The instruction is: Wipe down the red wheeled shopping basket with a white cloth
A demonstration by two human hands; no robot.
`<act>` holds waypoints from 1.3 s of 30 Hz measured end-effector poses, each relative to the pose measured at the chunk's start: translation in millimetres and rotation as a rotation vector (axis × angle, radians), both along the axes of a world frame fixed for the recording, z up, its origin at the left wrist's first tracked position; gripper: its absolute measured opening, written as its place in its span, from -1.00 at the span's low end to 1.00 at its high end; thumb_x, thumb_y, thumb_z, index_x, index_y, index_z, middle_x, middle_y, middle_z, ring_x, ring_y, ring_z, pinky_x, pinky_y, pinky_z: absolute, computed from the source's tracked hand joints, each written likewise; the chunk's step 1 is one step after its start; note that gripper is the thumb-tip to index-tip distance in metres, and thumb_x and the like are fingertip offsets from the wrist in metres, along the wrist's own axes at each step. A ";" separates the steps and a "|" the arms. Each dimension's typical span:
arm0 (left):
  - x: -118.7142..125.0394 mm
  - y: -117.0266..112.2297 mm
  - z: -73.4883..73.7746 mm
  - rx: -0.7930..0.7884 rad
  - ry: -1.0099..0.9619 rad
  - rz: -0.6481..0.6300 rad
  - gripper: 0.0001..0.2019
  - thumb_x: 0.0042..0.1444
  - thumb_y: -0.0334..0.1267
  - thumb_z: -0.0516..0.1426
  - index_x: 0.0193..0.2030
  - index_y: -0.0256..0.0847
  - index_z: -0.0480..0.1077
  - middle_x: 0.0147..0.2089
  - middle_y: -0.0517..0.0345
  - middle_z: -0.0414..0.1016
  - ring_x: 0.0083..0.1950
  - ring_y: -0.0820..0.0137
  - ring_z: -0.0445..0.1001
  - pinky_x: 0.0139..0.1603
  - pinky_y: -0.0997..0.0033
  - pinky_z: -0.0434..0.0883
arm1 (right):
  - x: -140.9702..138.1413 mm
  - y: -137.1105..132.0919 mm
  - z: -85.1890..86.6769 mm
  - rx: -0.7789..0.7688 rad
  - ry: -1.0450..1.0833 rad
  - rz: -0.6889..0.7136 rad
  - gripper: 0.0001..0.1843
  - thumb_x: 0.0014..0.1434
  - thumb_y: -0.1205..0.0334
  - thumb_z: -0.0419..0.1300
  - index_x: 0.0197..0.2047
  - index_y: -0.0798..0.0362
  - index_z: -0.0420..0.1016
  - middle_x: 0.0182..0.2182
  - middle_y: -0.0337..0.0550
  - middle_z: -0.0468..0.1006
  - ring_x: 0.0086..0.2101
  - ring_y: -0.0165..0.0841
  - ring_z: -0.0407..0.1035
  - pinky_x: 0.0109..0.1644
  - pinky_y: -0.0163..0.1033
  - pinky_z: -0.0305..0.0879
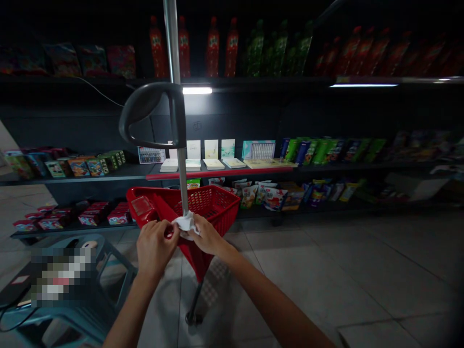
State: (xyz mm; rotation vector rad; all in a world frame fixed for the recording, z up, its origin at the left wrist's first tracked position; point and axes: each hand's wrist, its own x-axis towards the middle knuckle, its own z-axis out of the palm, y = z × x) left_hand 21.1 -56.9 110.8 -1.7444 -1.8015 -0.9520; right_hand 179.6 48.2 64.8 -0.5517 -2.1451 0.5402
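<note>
Fingers of the left hand (156, 244) and right hand (208, 237) pinch a white cloth (186, 222) against the near metal pole (183, 188); uneven tension could pull it loose.

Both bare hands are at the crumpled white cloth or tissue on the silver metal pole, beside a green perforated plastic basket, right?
Not quite: the head view shows the perforated plastic basket is red, not green. The left hand and right hand are indeed at the crumpled white cloth or tissue on the silver metal pole.
</note>
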 end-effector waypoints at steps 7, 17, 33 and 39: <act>-31.9 2.2 -8.2 0.185 -0.006 0.053 -0.82 0.26 -0.26 0.06 -0.39 -0.13 0.36 -0.40 0.13 0.45 -0.23 0.26 0.46 0.09 0.14 0.40 | 11.6 30.2 -39.6 0.071 -0.109 -0.149 -0.53 0.17 0.45 0.10 0.15 0.11 0.44 0.11 0.06 0.50 0.11 -0.18 0.35 0.31 -0.04 0.22; -88.8 4.9 -25.1 0.269 -0.097 0.015 -0.86 0.23 -0.30 0.03 -0.34 -0.14 0.36 -0.32 0.07 0.49 -0.12 0.21 0.49 0.06 0.14 0.42 | 110.1 76.2 -97.1 0.084 -0.249 -0.475 -0.34 0.06 0.46 0.10 0.27 0.14 0.38 0.20 0.09 0.47 0.23 -0.17 0.29 0.42 0.14 0.06; -108.3 28.2 -22.0 0.232 -0.201 -0.042 -0.76 0.16 -0.38 -0.05 -0.42 -0.14 0.39 -0.20 0.04 0.51 -0.01 0.24 0.47 0.20 0.13 0.39 | 164.7 73.4 -79.0 0.043 -0.492 -0.947 -0.66 0.31 0.28 0.05 0.11 0.17 0.42 -0.02 0.14 0.56 -0.02 -0.08 0.32 0.00 -0.12 0.19; -84.5 27.5 -18.2 0.221 -0.081 0.063 -0.76 0.20 -0.42 -0.06 -0.17 -0.14 0.41 -0.07 0.00 0.49 0.11 0.17 0.42 0.27 -0.02 0.30 | 151.8 74.7 -76.9 0.088 -0.487 -0.887 -0.64 0.31 0.28 0.04 0.11 0.14 0.48 -0.01 0.07 0.56 -0.07 -0.12 0.31 0.02 -0.12 0.16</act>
